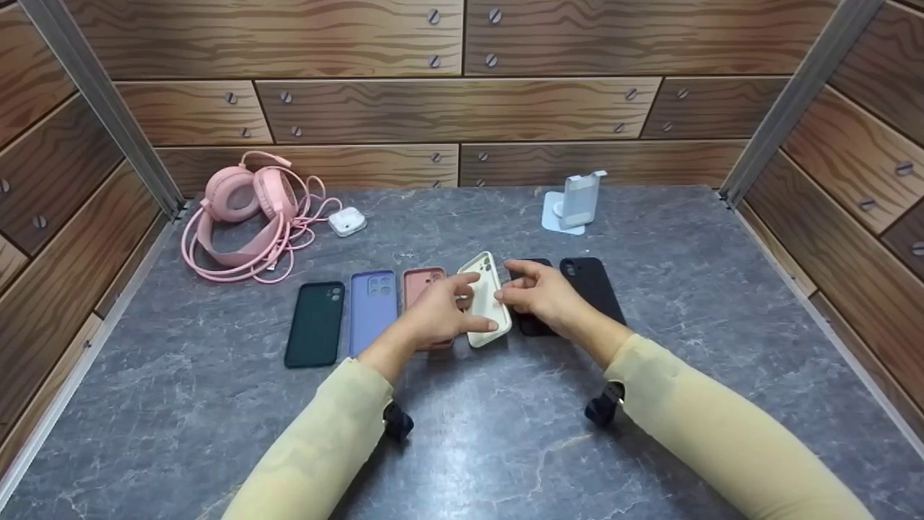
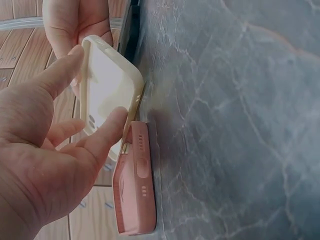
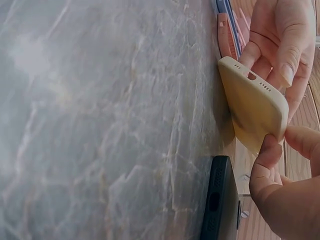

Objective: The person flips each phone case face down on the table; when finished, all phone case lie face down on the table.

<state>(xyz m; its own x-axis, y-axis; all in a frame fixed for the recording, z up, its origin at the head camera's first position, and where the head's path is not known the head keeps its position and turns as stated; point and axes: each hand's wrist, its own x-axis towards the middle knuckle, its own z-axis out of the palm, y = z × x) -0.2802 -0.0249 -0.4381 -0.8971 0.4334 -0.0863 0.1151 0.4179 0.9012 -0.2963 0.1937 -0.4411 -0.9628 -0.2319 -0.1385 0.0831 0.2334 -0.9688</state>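
Observation:
A cream phone case (image 1: 485, 303) is tilted, its hollow side facing up and left, between a pink phone case (image 2: 136, 185) and a black phone case (image 3: 219, 200). At its right edge my right hand (image 1: 541, 292) pinches the rim between thumb and finger. My left hand (image 1: 440, 307) is at the other side, its fingers spread and extended, with the thumb reaching over the hollow. In the left wrist view, a fingertip (image 2: 119, 117) overlaps the cream case's lower side. The right wrist view shows the smooth outer back and the port end.
Left of the pink case lie a purple case (image 1: 372, 310) and a dark green case (image 1: 314, 325); another black case (image 1: 592, 289) is at the right. Behind are pink headphones (image 1: 245, 209) with a cable, a small white box (image 1: 348, 222) and a white phone stand (image 1: 577, 202).

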